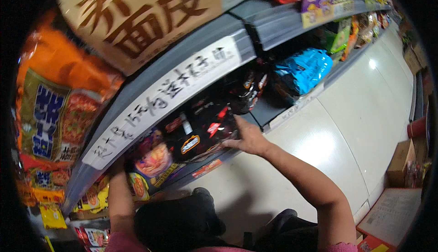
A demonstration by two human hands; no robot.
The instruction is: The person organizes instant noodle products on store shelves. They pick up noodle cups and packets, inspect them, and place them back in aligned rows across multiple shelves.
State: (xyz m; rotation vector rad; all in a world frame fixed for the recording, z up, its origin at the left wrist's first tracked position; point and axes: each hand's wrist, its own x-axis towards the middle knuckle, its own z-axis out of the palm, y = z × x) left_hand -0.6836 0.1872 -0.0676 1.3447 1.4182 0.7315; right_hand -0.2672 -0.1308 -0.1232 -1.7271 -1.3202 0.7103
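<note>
A glossy black packet of instant noodles (200, 135) with red and yellow marks lies on the lower shelf. My right hand (248, 137) grips its right end, thumb at the near lower edge and fingers at the upper edge. On the left, my left forearm (121, 197) reaches in under the upper shelf; the hand and its fingers are hidden behind the shelf front. A purple noodle packet (155, 158) with a picture of food sits between that arm and the black packet.
A long white handwritten sign (169, 99) runs along the upper shelf edge. Large orange (64, 88) and beige packages (141, 19) stand above it. Farther right on the lower shelf are another black packet (248, 88) and a blue bag (303, 72). Cardboard boxes (401, 161) stand across the pale tiled floor (319, 138).
</note>
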